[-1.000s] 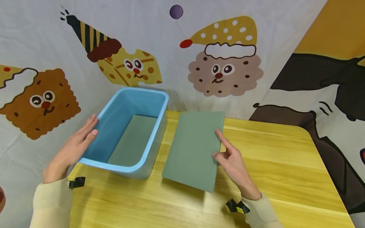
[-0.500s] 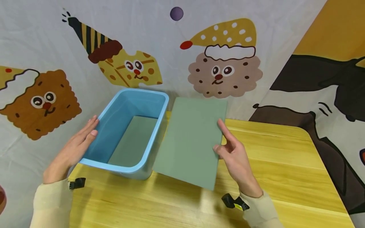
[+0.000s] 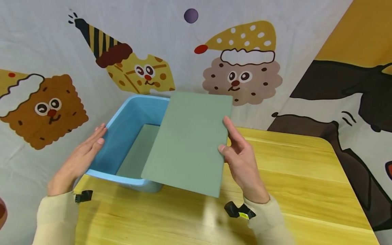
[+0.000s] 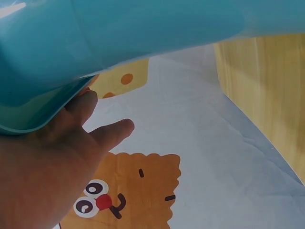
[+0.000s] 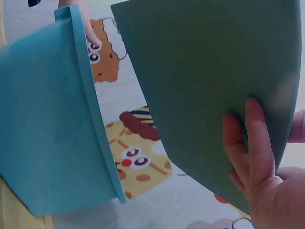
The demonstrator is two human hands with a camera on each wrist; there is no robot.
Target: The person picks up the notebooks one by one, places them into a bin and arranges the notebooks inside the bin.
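A thin, flat, grey-green sheet (image 3: 190, 143) is raised and tilted over the right side of the blue bin (image 3: 114, 143). My right hand (image 3: 243, 163) pinches its right edge, thumb on the upper face. In the right wrist view, the fingers (image 5: 257, 138) spread against the sheet's underside (image 5: 200, 67). My left hand (image 3: 78, 158) rests with straight fingers along the bin's left rim, its thumb at the edge; the left wrist view shows this hand (image 4: 52, 157) beside the bin wall (image 4: 157, 24). A similar grey-green sheet (image 3: 136, 153) lies on the bin's floor, partly hidden by the raised one.
The bin stands at the left of a yellow wood-grain table (image 3: 306, 177). Behind it hangs a pale cloth (image 3: 183, 44) printed with cartoon biscuits and cheese. The table's right edge slopes toward the front.
My right hand has lifted the sheet from beside the bin and moved it up and left, so it now overlaps the bin's right rim. My left hand has stayed at the rim.
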